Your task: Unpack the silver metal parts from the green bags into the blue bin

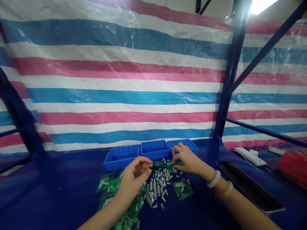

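A small green-tinted plastic bag (161,164) stretches between my two hands, above a heap of loose metal screws and sleeves (158,183). My left hand (134,179) has its fingers curled and its fingertips at the bag's left end. At the opposite end, my right hand (185,159) pinches the bag between thumb and fingers; its exact grip is partly hidden. Beneath and beside my left forearm lies a pile of filled green bags (130,212). One more filled bag (182,188) lies flat to the right of the heap.
Behind my hands stand three blue trays in a row: left (122,156), middle (154,149) and right (192,147). A dark phone-like slab (249,185) lies to the right, near a white device (249,156) and a red bag (294,167). Blue frame posts (227,80) flank the table.
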Action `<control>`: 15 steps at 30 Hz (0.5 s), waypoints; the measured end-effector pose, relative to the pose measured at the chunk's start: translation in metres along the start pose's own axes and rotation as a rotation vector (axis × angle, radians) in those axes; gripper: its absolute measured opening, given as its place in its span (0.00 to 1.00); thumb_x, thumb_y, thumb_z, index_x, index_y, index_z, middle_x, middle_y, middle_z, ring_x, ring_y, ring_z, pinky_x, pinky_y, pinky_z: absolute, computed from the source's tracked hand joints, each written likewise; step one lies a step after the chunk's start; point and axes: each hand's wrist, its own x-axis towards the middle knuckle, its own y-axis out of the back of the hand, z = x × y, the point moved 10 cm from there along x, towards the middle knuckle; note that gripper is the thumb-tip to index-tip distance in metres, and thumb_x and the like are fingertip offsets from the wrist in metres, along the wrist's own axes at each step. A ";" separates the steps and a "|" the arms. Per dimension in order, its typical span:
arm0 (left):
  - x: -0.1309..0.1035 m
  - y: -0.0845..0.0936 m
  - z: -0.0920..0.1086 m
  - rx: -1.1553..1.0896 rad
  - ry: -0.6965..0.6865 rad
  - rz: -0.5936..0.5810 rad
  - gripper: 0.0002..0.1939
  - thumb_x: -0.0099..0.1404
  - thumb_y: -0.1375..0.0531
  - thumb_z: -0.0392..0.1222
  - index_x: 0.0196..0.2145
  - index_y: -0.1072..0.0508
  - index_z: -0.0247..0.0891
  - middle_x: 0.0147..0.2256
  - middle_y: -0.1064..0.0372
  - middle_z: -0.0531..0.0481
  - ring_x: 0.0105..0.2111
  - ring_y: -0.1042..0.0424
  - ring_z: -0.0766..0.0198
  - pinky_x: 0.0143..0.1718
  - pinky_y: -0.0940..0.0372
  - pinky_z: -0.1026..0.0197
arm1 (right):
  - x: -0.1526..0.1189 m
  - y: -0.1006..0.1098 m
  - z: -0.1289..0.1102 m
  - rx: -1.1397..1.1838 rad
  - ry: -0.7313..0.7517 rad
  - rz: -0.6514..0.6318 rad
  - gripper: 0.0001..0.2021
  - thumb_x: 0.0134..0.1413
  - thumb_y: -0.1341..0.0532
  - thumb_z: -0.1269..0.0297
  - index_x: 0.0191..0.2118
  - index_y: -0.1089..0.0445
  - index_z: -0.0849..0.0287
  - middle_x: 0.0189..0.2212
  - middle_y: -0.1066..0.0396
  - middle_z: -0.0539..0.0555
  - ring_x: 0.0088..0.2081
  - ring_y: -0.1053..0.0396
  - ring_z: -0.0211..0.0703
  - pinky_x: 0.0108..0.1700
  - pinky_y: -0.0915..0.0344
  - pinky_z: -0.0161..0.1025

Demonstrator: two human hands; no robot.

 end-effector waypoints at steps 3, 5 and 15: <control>0.001 0.000 0.002 -0.002 -0.006 -0.001 0.08 0.53 0.36 0.40 0.33 0.28 0.40 0.30 0.30 0.51 0.34 0.30 0.61 0.35 0.39 0.63 | 0.001 0.015 -0.002 0.025 0.028 0.147 0.04 0.49 0.34 0.72 0.29 0.25 0.57 0.35 0.33 0.54 0.41 0.39 0.49 0.42 0.43 0.44; 0.001 0.000 0.003 -0.003 -0.004 0.004 0.08 0.53 0.36 0.40 0.33 0.28 0.40 0.30 0.30 0.51 0.34 0.30 0.62 0.35 0.39 0.63 | -0.001 0.031 0.000 0.066 0.031 0.304 0.04 0.51 0.36 0.73 0.30 0.26 0.58 0.34 0.34 0.54 0.39 0.39 0.47 0.42 0.42 0.44; 0.002 0.010 -0.006 -0.106 0.018 0.096 0.07 0.52 0.35 0.39 0.31 0.28 0.40 0.30 0.29 0.53 0.33 0.32 0.66 0.35 0.39 0.67 | -0.022 0.072 0.000 0.171 -0.005 0.738 0.04 0.52 0.38 0.73 0.31 0.29 0.57 0.32 0.35 0.53 0.37 0.37 0.46 0.42 0.40 0.45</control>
